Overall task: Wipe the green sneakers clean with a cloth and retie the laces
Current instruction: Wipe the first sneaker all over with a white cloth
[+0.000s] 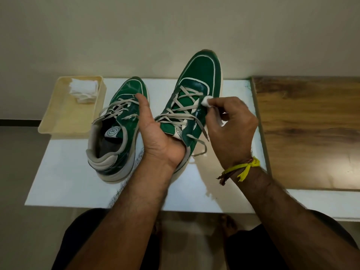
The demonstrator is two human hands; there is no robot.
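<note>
Nearest, left hand [155, 133] gripping the raised right sneaker [196, 90] from beneath above the white table [58, 182], right hand [231, 123] pinching the cloth [206, 100] against its side by the laces [181, 112]: mid-wipe, likely next working rearward, retying later.

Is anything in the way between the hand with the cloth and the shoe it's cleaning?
No. The right hand pinches the cloth right against the side of the held sneaker, beside its loose laces. The left hand grips that sneaker from the other side.
</note>
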